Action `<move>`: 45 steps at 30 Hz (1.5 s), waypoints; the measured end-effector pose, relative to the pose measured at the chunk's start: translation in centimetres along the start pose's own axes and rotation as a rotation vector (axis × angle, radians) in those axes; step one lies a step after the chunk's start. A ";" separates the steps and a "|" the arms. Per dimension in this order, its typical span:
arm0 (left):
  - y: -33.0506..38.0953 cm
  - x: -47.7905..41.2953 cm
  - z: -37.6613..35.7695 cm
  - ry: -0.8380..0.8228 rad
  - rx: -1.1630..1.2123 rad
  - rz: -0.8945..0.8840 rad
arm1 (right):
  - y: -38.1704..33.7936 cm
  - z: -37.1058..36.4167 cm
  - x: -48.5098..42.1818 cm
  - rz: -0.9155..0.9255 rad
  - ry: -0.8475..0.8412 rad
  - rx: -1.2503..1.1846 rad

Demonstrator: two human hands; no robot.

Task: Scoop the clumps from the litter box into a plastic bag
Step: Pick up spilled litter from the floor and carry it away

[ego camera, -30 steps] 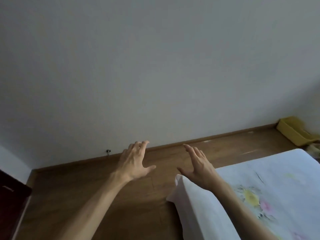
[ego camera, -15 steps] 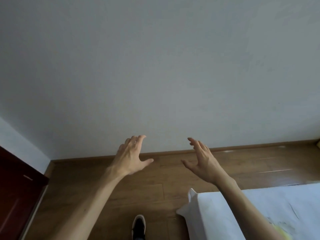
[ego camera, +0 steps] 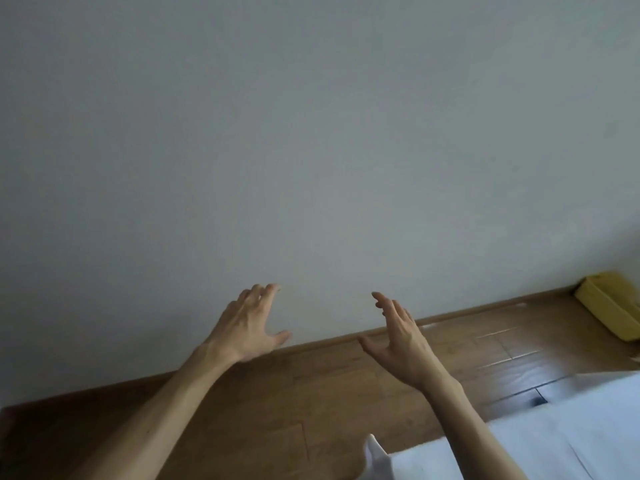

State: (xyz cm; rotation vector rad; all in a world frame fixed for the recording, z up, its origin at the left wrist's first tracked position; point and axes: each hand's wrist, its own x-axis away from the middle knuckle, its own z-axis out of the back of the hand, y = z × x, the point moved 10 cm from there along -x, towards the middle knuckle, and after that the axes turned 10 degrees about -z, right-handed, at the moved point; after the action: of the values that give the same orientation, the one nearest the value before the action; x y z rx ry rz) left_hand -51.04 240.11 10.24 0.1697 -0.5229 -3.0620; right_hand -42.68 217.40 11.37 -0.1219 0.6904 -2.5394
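Left hand (ego camera: 251, 327) and right hand (ego camera: 401, 344) — each grip apart, fingers spread, empty — raised toward the wall (ego camera: 311, 133); yellow tray (ego camera: 609, 308), likely the litter box, on the floor (ego camera: 311, 393) far right, well apart; risk: no scoop or bag in view, so starting now invites spilled litter.

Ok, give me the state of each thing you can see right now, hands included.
Left hand: open, fingers spread, holding nothing, raised in front of the wall.
Right hand: open, fingers loosely spread, holding nothing.
Yellow tray: on the wooden floor by the wall at far right, partly cut off by the frame; contents cannot be seen.
White sheet: spread flat at lower right.
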 end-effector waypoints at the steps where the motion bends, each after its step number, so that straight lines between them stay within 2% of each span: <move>1: -0.7 -0.9 0.2 -0.008 -0.003 -0.008 | 0.3 0.2 -0.9 -0.018 0.014 -0.011; 8: -1.7 -7.9 0.2 -0.050 -0.003 -0.090 | 3.1 1.3 -5.2 -0.129 0.058 -0.029; 25: 4.8 -31.2 -6.6 -0.196 0.004 -0.255 | 17.1 5.9 -18.3 -0.327 0.069 -0.021; 31: 9.4 -37.8 -9.1 -0.225 -0.007 -0.354 | 23.0 9.0 -19.9 -0.419 0.113 -0.020; 45: 24.9 -48.9 -17.9 -0.363 0.044 -0.778 | 35.6 14.8 -16.6 -0.784 0.267 0.020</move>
State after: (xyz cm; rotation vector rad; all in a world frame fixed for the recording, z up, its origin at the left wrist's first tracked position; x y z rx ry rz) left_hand -0.12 213.08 6.73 -0.2558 -0.6652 -3.8738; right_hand -9.29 192.34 7.26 -0.0491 0.8357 -3.3564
